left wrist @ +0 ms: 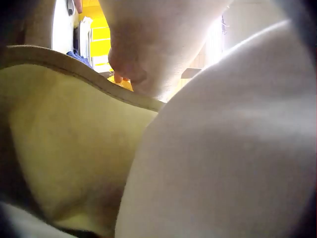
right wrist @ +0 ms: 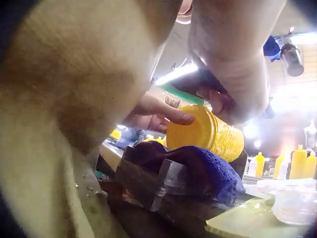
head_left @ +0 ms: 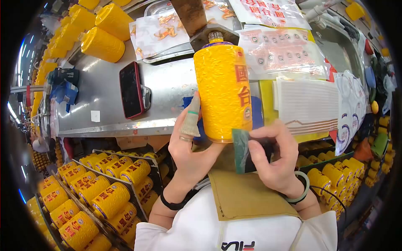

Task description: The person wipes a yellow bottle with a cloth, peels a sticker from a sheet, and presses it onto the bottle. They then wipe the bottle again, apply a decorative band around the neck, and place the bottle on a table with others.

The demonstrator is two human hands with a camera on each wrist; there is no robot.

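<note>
A yellow bottle (head_left: 220, 92) with red characters lies with its neck toward a metal bracket (head_left: 215, 31). My left hand (head_left: 190, 154) holds its base end, fingers along the side and thumb against the bottom; one finger wears a cloth cover with a green band. My right hand (head_left: 276, 157) pinches a flat dark pad with a green face (head_left: 240, 150), its edge right at the bottle's lower right rim. In the right wrist view, a blue towel (right wrist: 218, 173) lies under the bottle. My apron and sleeve fill most of the left wrist view.
Sheets of labels (head_left: 284, 50) and a stack of white strips (head_left: 307, 102) lie right of the bottle. A phone (head_left: 130, 90) rests on the steel table (head_left: 90, 85) at left. Crates of yellow bottles (head_left: 111, 201) stand below; more bottles (head_left: 102, 44) stand at the back left.
</note>
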